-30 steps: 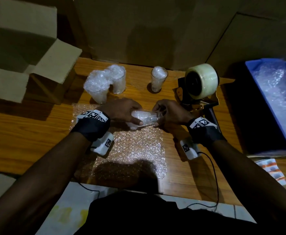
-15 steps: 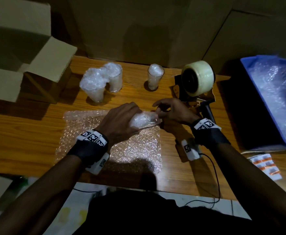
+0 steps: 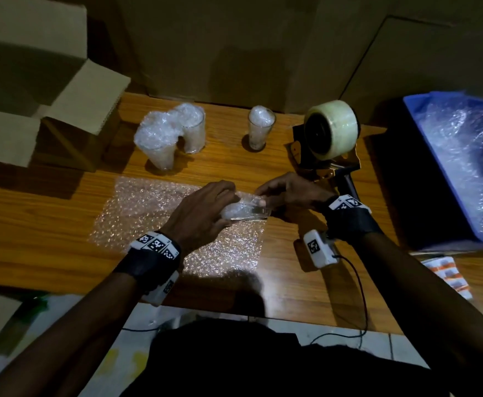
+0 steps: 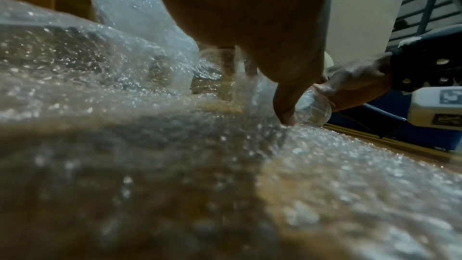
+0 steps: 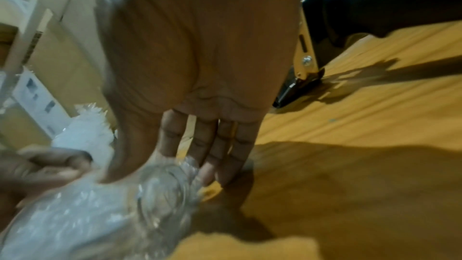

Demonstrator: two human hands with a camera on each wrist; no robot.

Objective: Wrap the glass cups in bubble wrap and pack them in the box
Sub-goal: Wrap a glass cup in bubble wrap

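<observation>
A glass cup (image 3: 247, 211) stuffed with bubble wrap lies on its side on the right part of a flat bubble wrap sheet (image 3: 148, 213). My left hand (image 3: 205, 213) covers the cup from above, fingers curled over it; the left wrist view shows the thumb (image 4: 285, 108) against the glass cup (image 4: 313, 110). My right hand (image 3: 280, 193) holds the cup's right end between thumb and fingers, as the right wrist view shows around the glass cup (image 5: 160, 191). Three more stuffed cups (image 3: 160, 144) stand upright at the back. The open cardboard box (image 3: 34, 90) is at far left.
A tape dispenser (image 3: 330, 130) with a clear roll stands just behind my right hand. A blue bin (image 3: 423, 130) of bubble wrap sits off the table's right end. Orange-printed packets (image 3: 446, 273) lie near the front right corner of the wooden table (image 3: 48, 224).
The cup has come down from between my raised hands onto the sheet's right part. My left hand has shifted over the top of it; my right hand stays at its right end.
</observation>
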